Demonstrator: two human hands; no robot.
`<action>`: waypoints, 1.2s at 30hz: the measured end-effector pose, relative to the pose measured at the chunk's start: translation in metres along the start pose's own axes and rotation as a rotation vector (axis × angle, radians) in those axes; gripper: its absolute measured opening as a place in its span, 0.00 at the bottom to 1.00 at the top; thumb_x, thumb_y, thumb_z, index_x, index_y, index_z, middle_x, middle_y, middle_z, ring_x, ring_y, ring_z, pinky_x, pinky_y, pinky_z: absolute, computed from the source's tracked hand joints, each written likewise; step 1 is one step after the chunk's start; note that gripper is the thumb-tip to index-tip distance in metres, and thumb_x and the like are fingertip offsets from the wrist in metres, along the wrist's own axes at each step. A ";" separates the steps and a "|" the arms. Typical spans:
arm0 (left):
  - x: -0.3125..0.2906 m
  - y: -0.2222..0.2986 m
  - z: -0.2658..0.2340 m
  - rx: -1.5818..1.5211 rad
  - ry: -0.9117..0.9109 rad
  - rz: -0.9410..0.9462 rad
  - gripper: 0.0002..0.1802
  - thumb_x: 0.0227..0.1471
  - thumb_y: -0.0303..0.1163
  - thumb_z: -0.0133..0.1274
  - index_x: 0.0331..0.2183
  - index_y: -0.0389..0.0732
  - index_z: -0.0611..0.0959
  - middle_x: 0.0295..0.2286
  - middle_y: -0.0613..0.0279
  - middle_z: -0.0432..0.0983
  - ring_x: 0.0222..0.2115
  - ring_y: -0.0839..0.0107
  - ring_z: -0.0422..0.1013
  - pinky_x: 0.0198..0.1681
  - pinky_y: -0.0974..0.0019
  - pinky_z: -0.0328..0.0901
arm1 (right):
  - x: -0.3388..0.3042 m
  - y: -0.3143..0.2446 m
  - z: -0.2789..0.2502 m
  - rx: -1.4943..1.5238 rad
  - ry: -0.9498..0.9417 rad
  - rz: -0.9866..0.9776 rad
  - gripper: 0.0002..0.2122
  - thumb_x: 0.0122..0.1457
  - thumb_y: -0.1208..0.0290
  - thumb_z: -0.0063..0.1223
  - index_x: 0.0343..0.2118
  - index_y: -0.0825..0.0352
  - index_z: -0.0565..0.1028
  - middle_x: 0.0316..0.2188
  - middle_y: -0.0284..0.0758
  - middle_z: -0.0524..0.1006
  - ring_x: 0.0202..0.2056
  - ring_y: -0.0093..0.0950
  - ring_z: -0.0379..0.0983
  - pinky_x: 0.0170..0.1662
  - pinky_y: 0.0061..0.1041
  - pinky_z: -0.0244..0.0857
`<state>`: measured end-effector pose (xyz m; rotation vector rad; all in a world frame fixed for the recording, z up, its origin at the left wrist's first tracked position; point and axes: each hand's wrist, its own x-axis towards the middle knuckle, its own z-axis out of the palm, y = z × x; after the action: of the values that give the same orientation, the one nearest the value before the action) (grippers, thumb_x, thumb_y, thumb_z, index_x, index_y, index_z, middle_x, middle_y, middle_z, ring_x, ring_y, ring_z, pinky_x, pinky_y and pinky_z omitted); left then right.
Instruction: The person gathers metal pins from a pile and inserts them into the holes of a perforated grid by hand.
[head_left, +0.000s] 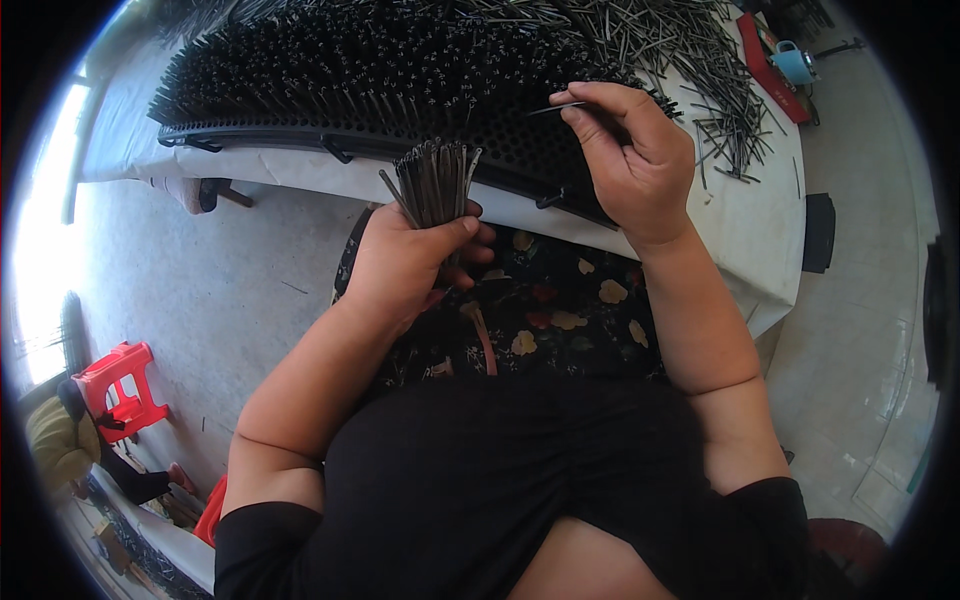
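My left hand (405, 255) is closed around an upright bundle of thin dark rods (436, 180), just off the table's near edge. Between the thumb and fingertips of my right hand (640, 150) is one thin dark rod (556, 108), lying nearly level. That hand is over the right part of a long black perforated rack (260, 132). Many similar rods (400, 70) stand packed in the rack's holes, their tips up. Bare holes (510, 135) show along its near side, left of my right hand.
Loose rods (735, 120) lie scattered across the white-covered table (760, 225). A red box (770, 75) and a light-blue mug (793, 62) are at the far right. A red plastic stool (122, 390) stands at the left, close to another person (60, 440).
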<state>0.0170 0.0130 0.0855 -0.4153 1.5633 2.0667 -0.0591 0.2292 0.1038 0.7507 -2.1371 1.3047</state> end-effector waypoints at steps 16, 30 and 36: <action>0.002 -0.004 -0.001 0.038 -0.001 0.031 0.10 0.55 0.26 0.54 0.40 0.33 0.78 0.33 0.56 0.80 0.29 0.72 0.77 0.24 0.73 0.69 | 0.014 0.008 0.014 -0.191 0.056 -0.092 0.10 0.50 0.80 0.61 0.37 0.62 0.79 0.30 0.31 0.81 0.37 0.28 0.79 0.37 0.23 0.70; 0.002 -0.006 -0.001 0.031 0.001 0.061 0.11 0.56 0.26 0.53 0.41 0.33 0.78 0.32 0.56 0.80 0.28 0.73 0.76 0.22 0.73 0.68 | 0.015 0.008 0.006 -0.465 -0.005 -0.215 0.10 0.50 0.75 0.62 0.37 0.58 0.82 0.32 0.28 0.82 0.49 0.34 0.76 0.53 0.34 0.62; -0.001 -0.006 0.002 -0.004 -0.069 0.088 0.12 0.56 0.26 0.53 0.42 0.33 0.78 0.33 0.56 0.80 0.28 0.73 0.76 0.22 0.74 0.68 | 0.004 0.004 -0.006 -0.525 0.014 -0.254 0.07 0.49 0.76 0.63 0.33 0.62 0.82 0.32 0.32 0.82 0.48 0.36 0.75 0.51 0.32 0.65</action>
<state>0.0210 0.0160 0.0818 -0.2777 1.5628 2.1275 -0.0642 0.2354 0.1060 0.7465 -2.1483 0.5764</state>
